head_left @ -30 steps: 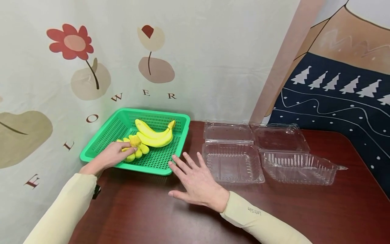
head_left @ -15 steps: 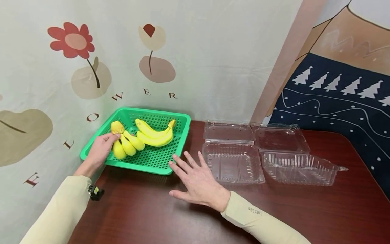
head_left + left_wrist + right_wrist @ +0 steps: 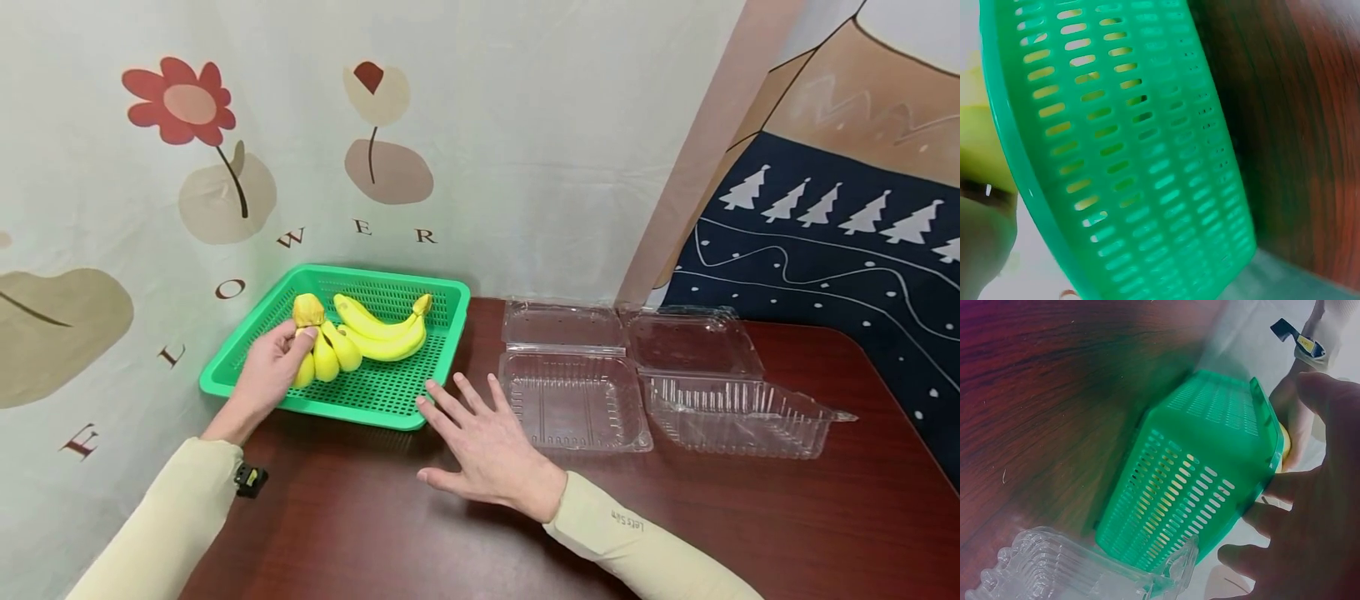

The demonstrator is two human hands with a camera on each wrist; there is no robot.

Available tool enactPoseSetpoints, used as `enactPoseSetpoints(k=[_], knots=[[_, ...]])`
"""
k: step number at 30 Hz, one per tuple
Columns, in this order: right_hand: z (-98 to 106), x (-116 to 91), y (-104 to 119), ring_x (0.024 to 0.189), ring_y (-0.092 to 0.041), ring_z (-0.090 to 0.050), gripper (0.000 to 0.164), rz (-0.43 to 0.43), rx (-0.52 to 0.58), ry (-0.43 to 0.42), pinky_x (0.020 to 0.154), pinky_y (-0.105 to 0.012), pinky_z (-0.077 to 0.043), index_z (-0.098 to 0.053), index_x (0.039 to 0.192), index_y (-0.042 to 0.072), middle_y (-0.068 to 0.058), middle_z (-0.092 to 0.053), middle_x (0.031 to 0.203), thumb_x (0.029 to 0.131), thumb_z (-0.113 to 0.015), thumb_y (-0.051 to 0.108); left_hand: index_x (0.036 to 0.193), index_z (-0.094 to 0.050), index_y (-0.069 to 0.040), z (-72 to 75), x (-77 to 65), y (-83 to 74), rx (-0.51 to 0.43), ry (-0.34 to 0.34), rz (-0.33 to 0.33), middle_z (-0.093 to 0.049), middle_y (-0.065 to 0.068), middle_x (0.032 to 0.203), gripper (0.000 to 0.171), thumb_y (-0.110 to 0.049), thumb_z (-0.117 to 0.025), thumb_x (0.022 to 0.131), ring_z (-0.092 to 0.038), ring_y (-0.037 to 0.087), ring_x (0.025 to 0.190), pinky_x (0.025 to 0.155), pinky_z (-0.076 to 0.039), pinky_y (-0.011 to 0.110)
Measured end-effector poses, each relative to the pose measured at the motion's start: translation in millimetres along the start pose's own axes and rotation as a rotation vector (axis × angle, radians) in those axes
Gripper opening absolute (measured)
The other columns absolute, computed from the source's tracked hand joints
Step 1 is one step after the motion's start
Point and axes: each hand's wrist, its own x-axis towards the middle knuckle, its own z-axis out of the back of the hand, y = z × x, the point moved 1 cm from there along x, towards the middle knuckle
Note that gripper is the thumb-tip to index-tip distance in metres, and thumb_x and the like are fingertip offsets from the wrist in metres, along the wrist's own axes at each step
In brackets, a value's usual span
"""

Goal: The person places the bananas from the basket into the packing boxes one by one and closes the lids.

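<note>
My left hand [image 3: 273, 362] pinches a bunch of yellow bananas [image 3: 327, 353] just below its brownish stem, stem end up, over the left part of a green slotted basket [image 3: 390, 398]. A second banana bunch [image 3: 382, 340] lies inside the basket toward the back right. My right hand [image 3: 491, 450] is spread with straight fingers beside the basket's front right corner, holding nothing. In the left wrist view the basket's wall [image 3: 1141, 150] fills the middle, and part of the held bananas [image 3: 982, 144] shows at the left edge. From the right wrist, the fingers overlap the basket's rim.
Two clear plastic clamshell boxes stand with lids raised right of the basket: a left box [image 3: 573, 400] and a right box [image 3: 738, 417]. They sit on a dark red wooden table [image 3: 360, 517]. A printed curtain [image 3: 525, 167] hangs right behind the basket.
My left hand has tipped the bunch from lying flat to stem up, lifting it a little, then shifted slightly right with it. The right hand has stayed in place.
</note>
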Motion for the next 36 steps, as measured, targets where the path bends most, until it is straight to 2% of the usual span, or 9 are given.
enactPoseSetpoints(k=[5, 9, 13, 18, 24, 26, 31, 36], knots=[[0, -2, -1, 0.155, -0.032, -0.026, 0.087, -0.010, 0.000, 0.005, 0.120, -0.067, -0.020, -0.032, 0.164, 0.025, 0.002, -0.025, 0.171, 0.095, -0.047, 0.076, 0.078, -0.048, -0.009, -12.5, -3.0, -9.1, 0.227, -0.068, -0.190, -0.041, -0.005, 0.056, 0.031, -0.019, -0.061, 0.105, -0.037, 0.009, 0.049, 0.044, -0.029, 0.027], [1, -3, -2, 0.155, -0.032, -0.026, 0.087, -0.014, 0.000, 0.003, 0.120, -0.067, -0.020, -0.032, 0.164, 0.025, 0.002, -0.025, 0.171, 0.095, -0.047, 0.076, 0.081, -0.049, -0.010, -22.6, -4.2, -16.9, 0.348, -0.069, -0.341, -0.034, -0.007, 0.059, 0.024, -0.010, -0.064, 0.100, -0.031, 0.010, 0.049, 0.046, -0.025, 0.028], [1, -4, -3, 0.155, -0.033, -0.027, 0.086, -0.017, -0.001, -0.001, 0.119, -0.067, -0.020, -0.033, 0.164, 0.026, 0.001, -0.026, 0.170, 0.095, -0.047, 0.076, 0.087, -0.053, -0.009, -30.4, -5.1, -25.8, 0.441, -0.059, -0.438, -0.028, -0.008, 0.060, 0.017, -0.009, -0.067, 0.096, -0.028, 0.012, 0.049, 0.048, -0.023, 0.029], [5, -11, -7, 0.155, -0.034, -0.025, 0.085, -0.034, 0.018, 0.001, 0.120, -0.068, -0.018, -0.033, 0.164, 0.027, 0.002, -0.026, 0.170, 0.095, -0.046, 0.076, 0.088, -0.053, -0.007, -39.3, -5.6, -36.5, 0.508, -0.073, -0.561, -0.028, -0.007, 0.057, 0.016, -0.016, -0.063, 0.097, -0.030, 0.014, 0.046, 0.045, -0.025, 0.031], [20, -28, -19, 0.155, -0.036, -0.025, 0.084, -0.064, 0.051, -0.041, 0.120, -0.067, -0.017, -0.037, 0.162, 0.024, 0.000, -0.027, 0.170, 0.096, -0.048, 0.075, 0.085, -0.053, -0.004, -55.2, -8.3, -59.9, 0.575, -0.135, -0.758, -0.031, -0.004, 0.053, 0.046, -0.040, -0.038, 0.110, -0.033, 0.015, 0.042, 0.039, -0.027, 0.031], [25, -36, -25, 0.155, -0.037, -0.025, 0.084, -0.081, 0.047, -0.058, 0.120, -0.067, -0.017, -0.038, 0.162, 0.024, -0.001, -0.027, 0.170, 0.096, -0.048, 0.074, 0.084, -0.053, -0.004, -61.5, -9.1, -69.6, 0.582, -0.171, -0.815, -0.033, -0.003, 0.053, 0.047, -0.039, -0.036, 0.111, -0.034, 0.016, 0.041, 0.038, -0.026, 0.031], [37, -56, -43, 0.155, -0.036, -0.024, 0.082, -0.130, 0.020, -0.102, 0.120, -0.068, -0.018, -0.043, 0.160, 0.022, -0.002, -0.029, 0.169, 0.095, -0.051, 0.072, 0.083, -0.053, -0.003, -76.8, -10.7, -91.7, 0.567, -0.238, -0.927, -0.037, -0.002, 0.052, 0.037, -0.029, -0.041, 0.107, -0.037, 0.016, 0.040, 0.035, -0.028, 0.030], [45, -77, -61, 0.154, -0.037, -0.027, 0.080, -0.168, -0.002, -0.131, 0.119, -0.070, -0.019, -0.047, 0.157, 0.021, -0.003, -0.032, 0.168, 0.094, -0.055, 0.070, 0.082, -0.054, -0.004, -93.5, -13.6, -111.3, 0.570, -0.269, -0.972, -0.042, -0.001, 0.052, 0.034, -0.026, -0.042, 0.105, -0.042, 0.017, 0.040, 0.033, -0.033, 0.030]])
